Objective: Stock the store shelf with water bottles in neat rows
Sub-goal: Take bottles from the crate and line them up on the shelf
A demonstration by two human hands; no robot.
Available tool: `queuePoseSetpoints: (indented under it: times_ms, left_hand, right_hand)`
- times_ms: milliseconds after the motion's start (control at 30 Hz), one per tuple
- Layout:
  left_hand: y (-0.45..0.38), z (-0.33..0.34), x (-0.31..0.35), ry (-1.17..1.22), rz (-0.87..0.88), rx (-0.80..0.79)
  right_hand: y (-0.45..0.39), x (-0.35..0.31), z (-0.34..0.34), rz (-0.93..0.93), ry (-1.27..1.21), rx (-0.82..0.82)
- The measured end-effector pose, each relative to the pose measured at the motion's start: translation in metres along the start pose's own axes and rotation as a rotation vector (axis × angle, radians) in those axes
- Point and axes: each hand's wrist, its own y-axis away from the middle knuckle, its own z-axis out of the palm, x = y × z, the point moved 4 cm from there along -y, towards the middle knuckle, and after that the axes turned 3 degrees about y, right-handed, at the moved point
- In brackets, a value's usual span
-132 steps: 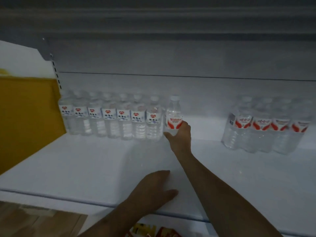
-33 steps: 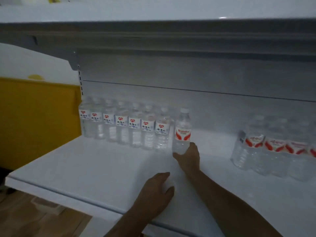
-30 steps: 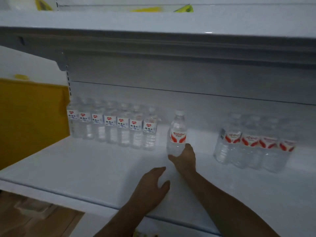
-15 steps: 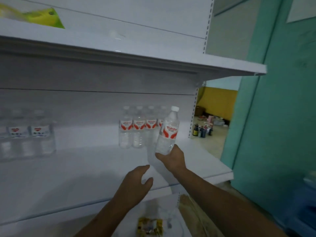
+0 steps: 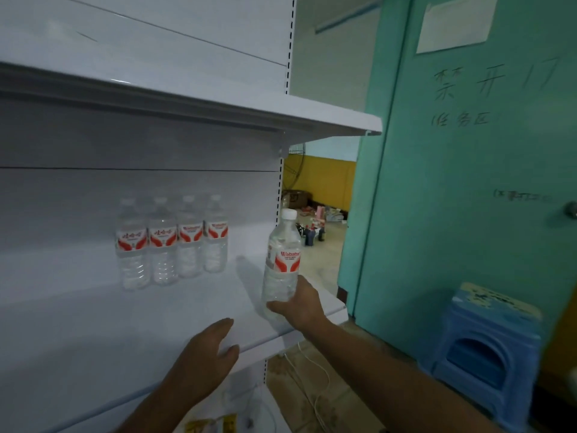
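bottle moved right, r hand gripping

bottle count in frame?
5. Four red-label bottles stand in a row at the shelf back; one bottle is in the right hand. Others may be off-frame.

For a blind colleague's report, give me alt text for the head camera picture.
A right hand holds a water bottle by its base above a white shelf, right of a row of four bottles. The left hand rests open at the shelf's front edge.
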Motion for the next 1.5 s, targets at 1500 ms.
queuePoseSetpoints:
  times_ms: [1500]
  left_hand:
    - [-0.043,-0.001,-0.055,-0.096,0.088,0.118]
  right_hand:
    - [-0.063,-0.026,0.061,0.054,-0.130,-0.117]
